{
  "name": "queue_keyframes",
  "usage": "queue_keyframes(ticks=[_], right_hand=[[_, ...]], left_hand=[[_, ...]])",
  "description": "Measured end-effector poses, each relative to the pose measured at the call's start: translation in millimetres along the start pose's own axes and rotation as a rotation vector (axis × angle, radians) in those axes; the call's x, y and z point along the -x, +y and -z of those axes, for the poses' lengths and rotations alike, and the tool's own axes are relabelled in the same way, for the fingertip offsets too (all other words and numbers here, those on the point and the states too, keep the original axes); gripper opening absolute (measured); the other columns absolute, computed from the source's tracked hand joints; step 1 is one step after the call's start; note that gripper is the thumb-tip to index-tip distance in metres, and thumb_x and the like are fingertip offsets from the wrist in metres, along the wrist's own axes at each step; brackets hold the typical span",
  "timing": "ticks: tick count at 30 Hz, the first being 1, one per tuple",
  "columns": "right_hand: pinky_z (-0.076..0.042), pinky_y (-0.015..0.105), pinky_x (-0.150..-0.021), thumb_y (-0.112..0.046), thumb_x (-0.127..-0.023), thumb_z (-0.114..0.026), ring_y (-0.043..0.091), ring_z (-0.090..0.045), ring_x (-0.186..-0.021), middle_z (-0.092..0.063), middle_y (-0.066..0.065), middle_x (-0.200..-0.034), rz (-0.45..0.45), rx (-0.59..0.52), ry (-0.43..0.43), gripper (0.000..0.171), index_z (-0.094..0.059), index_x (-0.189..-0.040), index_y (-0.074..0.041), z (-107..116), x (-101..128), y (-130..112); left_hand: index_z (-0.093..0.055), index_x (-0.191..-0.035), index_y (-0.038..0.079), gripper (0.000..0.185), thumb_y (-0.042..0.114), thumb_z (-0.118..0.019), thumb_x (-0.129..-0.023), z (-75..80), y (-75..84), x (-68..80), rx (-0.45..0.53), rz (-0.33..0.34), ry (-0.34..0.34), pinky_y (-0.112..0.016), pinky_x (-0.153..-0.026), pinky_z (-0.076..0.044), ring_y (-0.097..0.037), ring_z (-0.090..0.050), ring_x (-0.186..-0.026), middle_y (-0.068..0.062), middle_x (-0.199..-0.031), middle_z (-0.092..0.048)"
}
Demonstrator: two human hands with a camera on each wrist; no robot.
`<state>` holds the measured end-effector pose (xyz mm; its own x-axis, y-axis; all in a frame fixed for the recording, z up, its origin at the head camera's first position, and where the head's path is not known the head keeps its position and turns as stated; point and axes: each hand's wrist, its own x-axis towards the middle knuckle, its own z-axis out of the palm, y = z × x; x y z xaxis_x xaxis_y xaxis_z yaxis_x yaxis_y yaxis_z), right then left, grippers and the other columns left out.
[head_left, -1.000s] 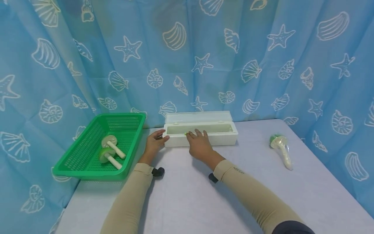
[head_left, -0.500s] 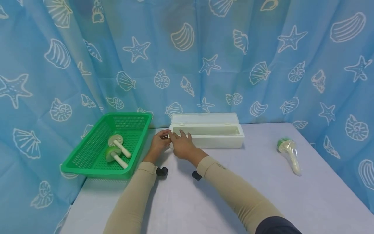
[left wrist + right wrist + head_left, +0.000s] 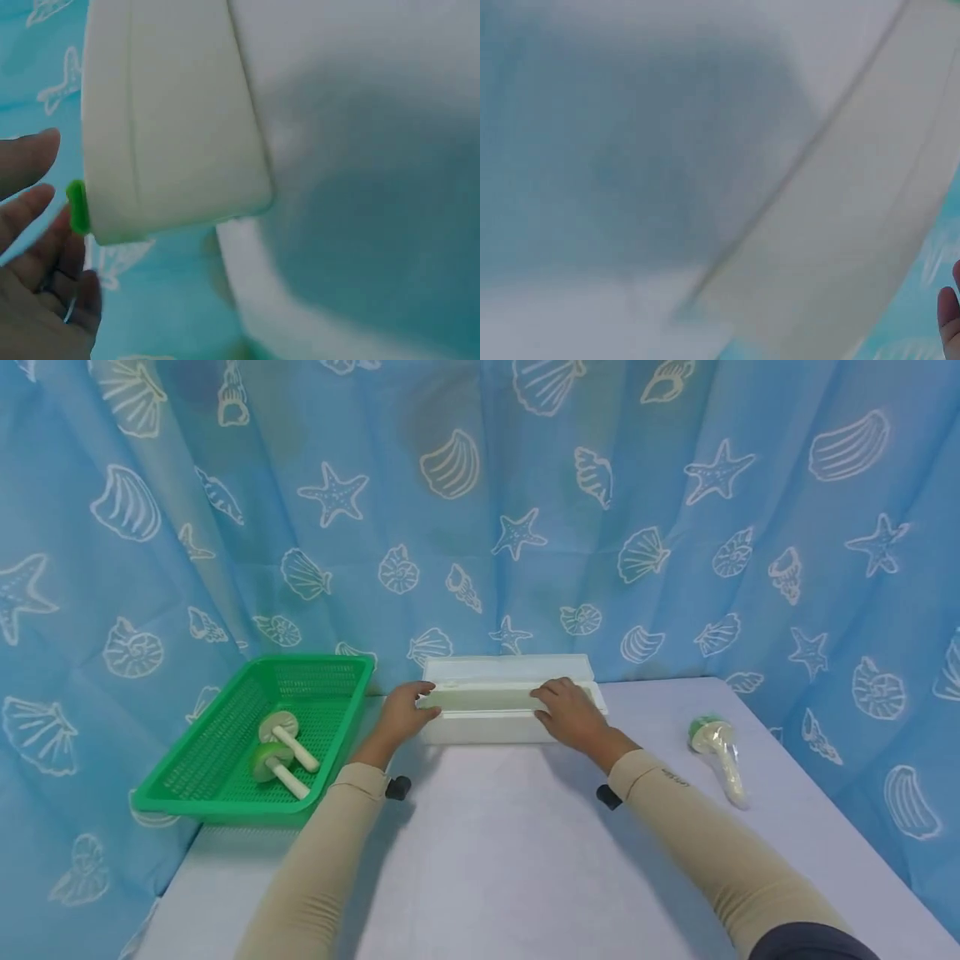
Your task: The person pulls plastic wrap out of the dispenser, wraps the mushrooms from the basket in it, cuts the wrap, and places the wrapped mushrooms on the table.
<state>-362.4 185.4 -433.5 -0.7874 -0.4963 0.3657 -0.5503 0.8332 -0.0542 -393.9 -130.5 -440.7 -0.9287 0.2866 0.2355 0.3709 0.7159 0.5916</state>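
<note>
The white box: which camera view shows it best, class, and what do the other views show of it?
The head view: the whole white box sits between the left hand and right hand, lid open. The left wrist view shows only one end with a green tab; the right wrist view shows a blurred edge.

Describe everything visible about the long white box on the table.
The long white box looks like matte plastic, a narrow rectangular trough lying lengthwise at the table's back edge by the curtain. Its hinged lid stands open behind it; the inside looks pale. The left hand touches its left end, the right hand rests on its front rim near the right end.
</note>
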Motion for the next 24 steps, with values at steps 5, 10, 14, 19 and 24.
queue_keyframes(ticks=[5,10,14,19,24], right_hand=[[-0.037,0.050,-0.103,-0.025,-0.093,-0.068,0.034,-0.047,-0.123,-0.058,0.015,-0.129,-0.152,-0.067,-0.117,0.045,-0.057,-0.131,-0.003,20,14,41],[-0.034,0.058,-0.101,-0.021,-0.094,-0.066,0.035,-0.048,-0.120,-0.063,0.011,-0.124,-0.216,-0.153,-0.187,0.043,-0.057,-0.135,-0.008,21,17,57],[-0.039,0.058,-0.095,-0.012,-0.096,-0.062,0.032,-0.058,-0.104,-0.068,0.011,-0.111,-0.244,-0.235,-0.194,0.038,-0.058,-0.133,-0.007,13,14,55],[-0.048,0.045,-0.082,-0.002,-0.099,-0.050,0.027,-0.059,-0.091,-0.064,0.015,-0.111,-0.286,-0.254,-0.161,0.032,-0.059,-0.130,-0.003,10,12,53],[-0.046,0.048,-0.088,-0.016,-0.102,-0.050,0.032,-0.057,-0.103,-0.058,0.018,-0.120,-0.292,-0.290,-0.226,0.037,-0.054,-0.135,-0.001,11,8,55]], left_hand=[[-0.051,-0.139,0.004,0.047,0.021,-0.062,-0.097,4.2,9.3,-13.1,-0.126,-0.063,-0.232,-0.048,-0.093,-0.046,-0.033,-0.057,-0.113,-0.013,-0.123,-0.063],[-0.063,-0.127,0.002,0.031,0.014,-0.058,-0.099,3.6,11.9,-29.2,-0.087,-0.051,-0.364,-0.044,-0.092,-0.047,-0.029,-0.060,-0.109,-0.012,-0.120,-0.065],[-0.069,-0.116,0.002,0.023,0.009,-0.062,-0.095,2.2,10.0,-33.9,0.009,-0.019,-0.352,-0.037,-0.082,-0.052,-0.026,-0.063,-0.099,-0.010,-0.110,-0.067],[-0.069,-0.115,0.003,0.022,0.011,-0.063,-0.096,-3.1,9.4,-34.1,0.016,-0.038,-0.281,-0.036,-0.082,-0.052,-0.024,-0.062,-0.099,-0.009,-0.107,-0.067],[-0.068,-0.118,0.005,0.023,0.010,-0.061,-0.097,-5.7,5.2,-32.9,-0.112,-0.104,-0.213,-0.036,-0.086,-0.051,-0.024,-0.062,-0.104,-0.009,-0.112,-0.067]])
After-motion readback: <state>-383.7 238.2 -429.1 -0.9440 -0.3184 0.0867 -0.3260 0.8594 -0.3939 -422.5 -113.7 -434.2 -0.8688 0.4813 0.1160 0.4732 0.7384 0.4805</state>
